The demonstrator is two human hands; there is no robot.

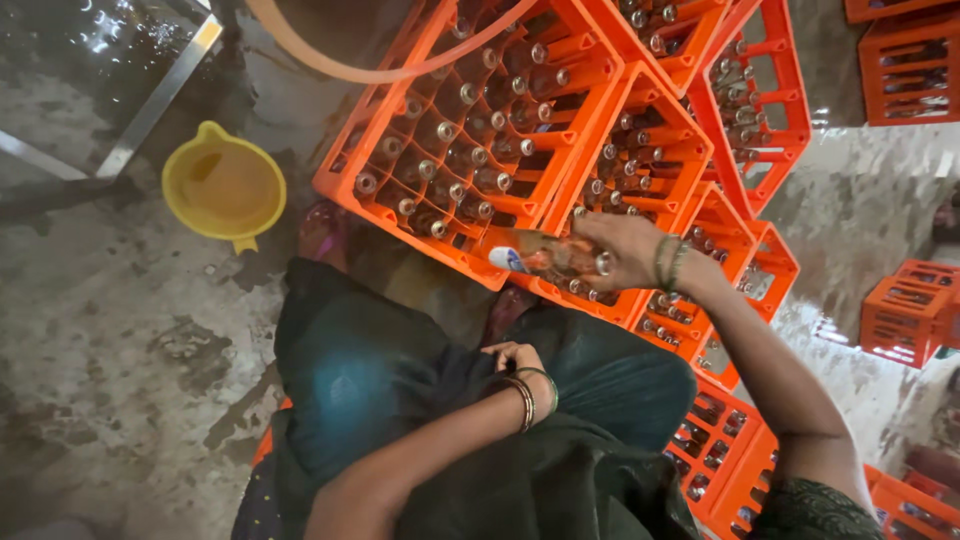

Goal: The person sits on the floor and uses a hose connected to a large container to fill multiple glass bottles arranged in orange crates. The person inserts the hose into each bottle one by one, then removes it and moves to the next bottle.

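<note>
My right hand (625,250) reaches out over the orange crates and grips a glass bottle (545,258) lying sideways, its labelled end pointing left. The bottle hangs just above the near edge of an orange crate (470,120) filled with several upright glass bottles. My left hand (512,360) rests curled in my lap on dark green cloth, with bangles on the wrist and nothing visible in it. A second orange crate (645,160) with bottles stands right behind my right hand.
A yellow plastic mug (222,187) stands on the wet concrete floor at the left. A pale hose (380,70) curves over the crates. More orange crates (905,310) stand at the right and stacked beneath my right arm. A metal frame (150,100) lies top left.
</note>
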